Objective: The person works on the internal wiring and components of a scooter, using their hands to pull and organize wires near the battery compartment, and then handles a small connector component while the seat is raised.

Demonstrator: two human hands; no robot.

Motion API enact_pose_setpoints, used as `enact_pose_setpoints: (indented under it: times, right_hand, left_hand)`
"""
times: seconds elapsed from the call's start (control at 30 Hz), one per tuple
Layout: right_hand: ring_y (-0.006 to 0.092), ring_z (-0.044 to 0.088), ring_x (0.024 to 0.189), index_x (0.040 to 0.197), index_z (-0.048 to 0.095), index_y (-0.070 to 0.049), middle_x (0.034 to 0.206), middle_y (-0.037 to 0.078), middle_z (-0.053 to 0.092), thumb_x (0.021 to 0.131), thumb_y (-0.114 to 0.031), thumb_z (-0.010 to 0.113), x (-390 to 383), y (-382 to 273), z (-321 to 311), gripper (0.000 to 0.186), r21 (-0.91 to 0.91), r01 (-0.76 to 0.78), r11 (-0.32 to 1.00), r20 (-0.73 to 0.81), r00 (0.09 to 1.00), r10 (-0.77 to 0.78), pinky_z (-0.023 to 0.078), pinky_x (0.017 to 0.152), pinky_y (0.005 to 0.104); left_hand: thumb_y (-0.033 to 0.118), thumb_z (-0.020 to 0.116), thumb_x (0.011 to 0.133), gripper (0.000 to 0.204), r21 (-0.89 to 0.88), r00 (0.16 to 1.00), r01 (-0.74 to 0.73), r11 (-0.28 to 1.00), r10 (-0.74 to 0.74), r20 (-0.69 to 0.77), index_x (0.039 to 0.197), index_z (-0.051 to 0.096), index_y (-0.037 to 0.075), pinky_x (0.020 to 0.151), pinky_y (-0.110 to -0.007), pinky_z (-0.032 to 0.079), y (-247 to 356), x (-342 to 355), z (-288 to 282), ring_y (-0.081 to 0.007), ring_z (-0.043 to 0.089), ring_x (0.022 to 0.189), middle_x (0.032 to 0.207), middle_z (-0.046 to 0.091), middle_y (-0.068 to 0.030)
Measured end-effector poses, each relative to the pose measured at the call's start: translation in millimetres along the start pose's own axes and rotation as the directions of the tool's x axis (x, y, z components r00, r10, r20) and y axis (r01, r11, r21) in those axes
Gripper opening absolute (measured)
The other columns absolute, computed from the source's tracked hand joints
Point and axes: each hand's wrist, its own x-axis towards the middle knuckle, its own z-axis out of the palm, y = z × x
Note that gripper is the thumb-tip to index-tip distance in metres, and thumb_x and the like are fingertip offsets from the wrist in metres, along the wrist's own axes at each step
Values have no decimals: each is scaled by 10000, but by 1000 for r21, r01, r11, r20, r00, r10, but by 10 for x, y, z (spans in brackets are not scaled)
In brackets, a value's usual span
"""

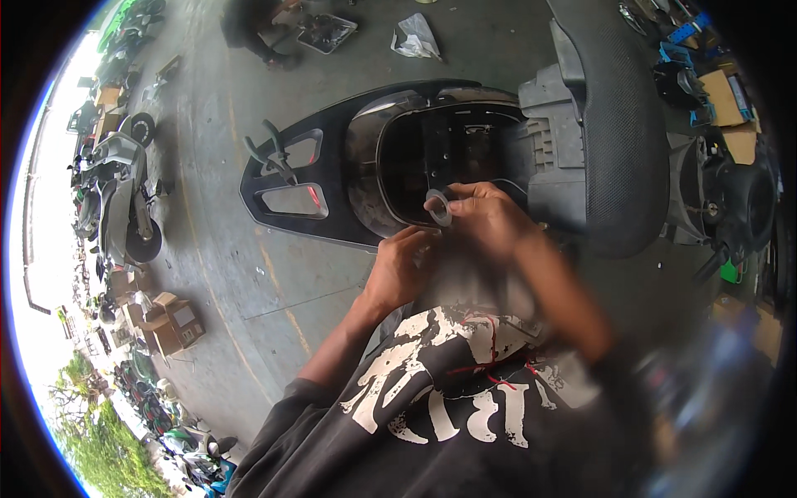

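Note:
My right hand point(490, 217) pinches a grey ring point(438, 207) that looks like a thin roll of tape, upright between thumb and fingers. Just left of it and nearer my body, my left hand point(400, 267) is closed; what its fingers hold is hidden. Both hands are at the near side of a scooter's open under-seat bay point(407, 158), dark inside. The long black textured seat point(627, 124) is tipped up on the right. Pliers point(278, 158) with grey-green handles lie on the black rear rack point(257, 184), at the left end of the scooter.
A parked scooter point(124, 195) stands far left, with cardboard boxes point(170, 322) nearer me. At the back, a person crouches beside a tray point(328, 33) of parts, and a white plastic bag point(415, 37) lies on the floor. Blue clamps point(687, 31) and cardboard line the right.

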Motion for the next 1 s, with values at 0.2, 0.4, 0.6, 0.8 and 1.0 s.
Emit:
enact_pose_setpoints:
  times: [0.2, 0.4, 0.6, 0.8, 1.0]
  right_hand:
    - [150, 616, 934, 976, 655, -4, 990, 78, 667, 884, -140, 602, 271, 263, -276, 172, 241, 5, 971, -13, 1000, -1, 482, 824, 295]
    - [135, 639, 835, 968, 664, -3, 921, 56, 676, 938, -195, 577, 547, 394, -296, 213, 142, -208, 968, 97, 976, 196, 516, 777, 273]
    - [127, 619, 730, 867, 682, -14, 835, 61, 660, 849, -290, 712, 766, 424, -325, 278, -156, -404, 901, -11, 913, 407, 518, 651, 266]
    - [133, 594, 690, 825, 706, 1, 788, 49, 656, 833, -273, 737, 774, 419, -227, 276, -323, -463, 825, -61, 881, 470, 490, 627, 277]
    - [209, 638, 688, 833, 711, 7, 749, 116, 679, 814, -274, 742, 802, 474, -157, 283, -634, -388, 668, -222, 920, 324, 510, 668, 327]
  left_hand:
    - [-53, 649, 730, 231, 8, 992, 86, 996, -85, -93, 958, 669, -19, 721, -301, 542, -14, -66, -12, -251, 687, 833, 937, 680, -143]
    - [-74, 632, 723, 268, 158, 986, -124, 980, 139, -88, 979, 653, 3, 732, -340, 532, -64, -85, 14, -278, 657, 855, 988, 637, -136]
    - [-55, 647, 709, 364, 329, 969, -225, 917, 246, -22, 1061, 625, 38, 721, -381, 525, -10, -98, 65, -315, 608, 912, 1046, 570, -142]
    - [21, 665, 714, 400, 420, 987, -138, 897, 160, -15, 1108, 608, 53, 786, -397, 506, 70, -174, 80, -302, 595, 942, 1099, 553, -132]
    - [7, 643, 768, 170, 579, 990, -138, 804, 108, 86, 934, 611, 29, 789, -383, 494, 79, -38, 7, -275, 616, 907, 956, 640, -95]
